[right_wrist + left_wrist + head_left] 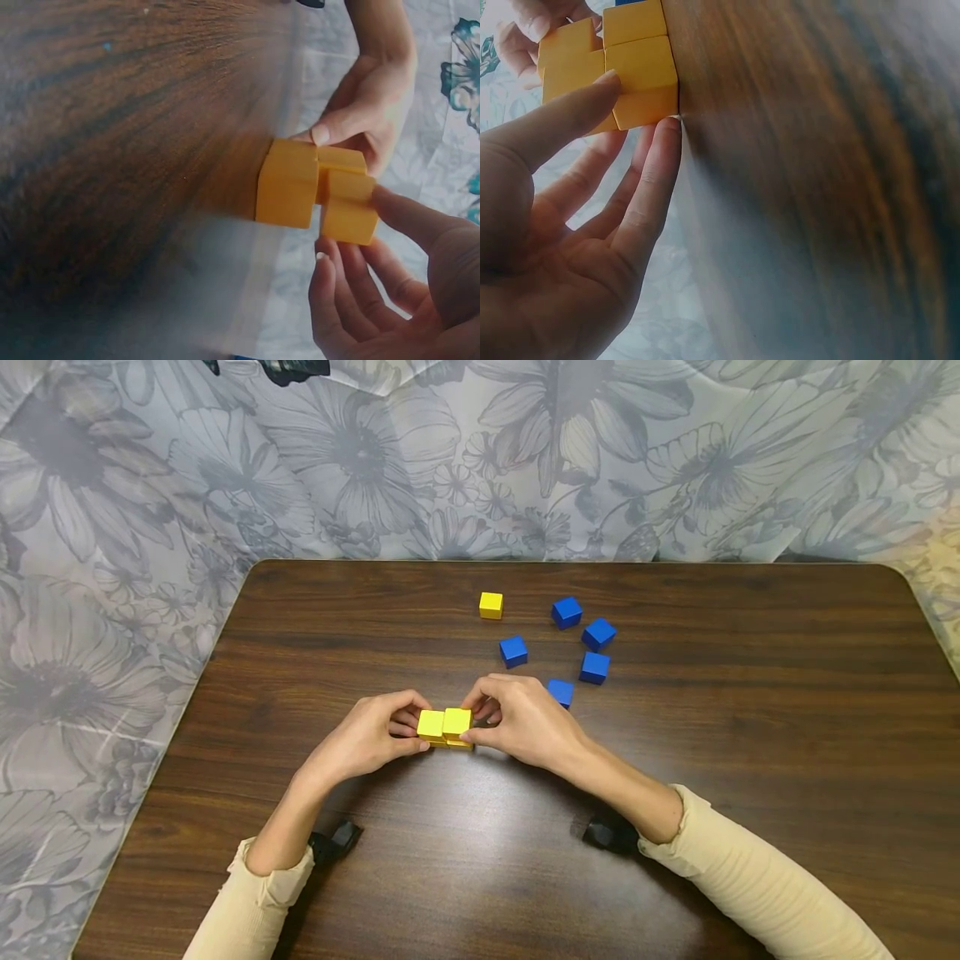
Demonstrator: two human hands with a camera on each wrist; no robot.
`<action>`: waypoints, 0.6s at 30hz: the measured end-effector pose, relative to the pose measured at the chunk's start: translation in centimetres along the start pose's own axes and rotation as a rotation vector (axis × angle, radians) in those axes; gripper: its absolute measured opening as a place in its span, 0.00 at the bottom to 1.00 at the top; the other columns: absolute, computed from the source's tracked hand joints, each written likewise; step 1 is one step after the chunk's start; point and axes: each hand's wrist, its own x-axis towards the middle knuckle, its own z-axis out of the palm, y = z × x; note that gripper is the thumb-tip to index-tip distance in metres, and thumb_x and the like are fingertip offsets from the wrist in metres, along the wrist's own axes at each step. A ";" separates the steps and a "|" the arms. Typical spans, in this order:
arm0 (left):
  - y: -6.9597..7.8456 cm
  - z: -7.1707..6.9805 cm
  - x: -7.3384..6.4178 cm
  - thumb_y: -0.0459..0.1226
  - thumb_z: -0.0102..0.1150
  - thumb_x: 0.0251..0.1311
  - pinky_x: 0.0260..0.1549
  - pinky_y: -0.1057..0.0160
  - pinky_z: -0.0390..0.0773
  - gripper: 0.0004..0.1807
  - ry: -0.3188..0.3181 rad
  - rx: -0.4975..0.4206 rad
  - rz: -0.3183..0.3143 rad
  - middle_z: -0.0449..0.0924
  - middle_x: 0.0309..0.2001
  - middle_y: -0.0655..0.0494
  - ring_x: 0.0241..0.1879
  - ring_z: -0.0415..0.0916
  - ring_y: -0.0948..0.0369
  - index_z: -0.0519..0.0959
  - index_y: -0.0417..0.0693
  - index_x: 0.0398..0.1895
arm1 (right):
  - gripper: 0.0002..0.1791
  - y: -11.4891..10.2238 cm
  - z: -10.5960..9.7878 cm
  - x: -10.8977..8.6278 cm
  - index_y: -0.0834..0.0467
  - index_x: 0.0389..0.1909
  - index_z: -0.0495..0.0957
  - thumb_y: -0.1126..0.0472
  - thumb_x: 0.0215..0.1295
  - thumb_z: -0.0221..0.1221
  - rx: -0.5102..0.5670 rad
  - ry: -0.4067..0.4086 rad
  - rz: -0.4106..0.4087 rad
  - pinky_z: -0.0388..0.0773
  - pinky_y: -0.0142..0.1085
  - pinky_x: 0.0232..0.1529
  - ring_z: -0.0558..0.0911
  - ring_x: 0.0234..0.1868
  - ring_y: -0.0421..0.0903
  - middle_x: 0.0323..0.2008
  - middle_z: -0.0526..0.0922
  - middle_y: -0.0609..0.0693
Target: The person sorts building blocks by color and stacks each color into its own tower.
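Note:
Yellow cubes form a small two-level block on the table. My left hand (365,737) pinches the left stack, its thumb across the seam between the upper left cube (431,726) and the lower left cube (645,75), other fingers on the opposite side. From the right, my right hand (528,718) pinches the upper right cube (457,723) between thumb and fingers. In the right wrist view this cube (349,208) sits slightly askew, with a narrow gap between it and the lower right cube (286,184). The lower cubes stand side by side on the wood.
A loose yellow cube (491,606) lies toward the table's back edge. Several blue cubes are scattered right of it; the closest blue cube (560,693) is just behind my right hand. Dark wrist devices (337,841) show below both forearms. The brown table (750,710) meets a floral cloth behind.

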 end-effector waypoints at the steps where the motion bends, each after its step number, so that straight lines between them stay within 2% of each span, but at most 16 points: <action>1: 0.0 0.0 0.0 0.28 0.74 0.52 0.41 0.67 0.83 0.19 0.003 0.002 0.003 0.82 0.42 0.52 0.42 0.82 0.59 0.80 0.45 0.47 | 0.15 0.0 0.0 0.0 0.56 0.37 0.82 0.62 0.50 0.77 -0.002 -0.003 0.001 0.84 0.33 0.38 0.85 0.36 0.41 0.37 0.85 0.44; 18: 0.0 0.1 -0.1 0.28 0.74 0.52 0.41 0.66 0.84 0.19 0.010 0.007 0.026 0.82 0.43 0.51 0.42 0.83 0.58 0.79 0.45 0.47 | 0.16 0.0 0.3 -0.2 0.56 0.37 0.82 0.62 0.50 0.77 -0.031 -0.017 0.007 0.83 0.29 0.38 0.85 0.36 0.41 0.37 0.84 0.44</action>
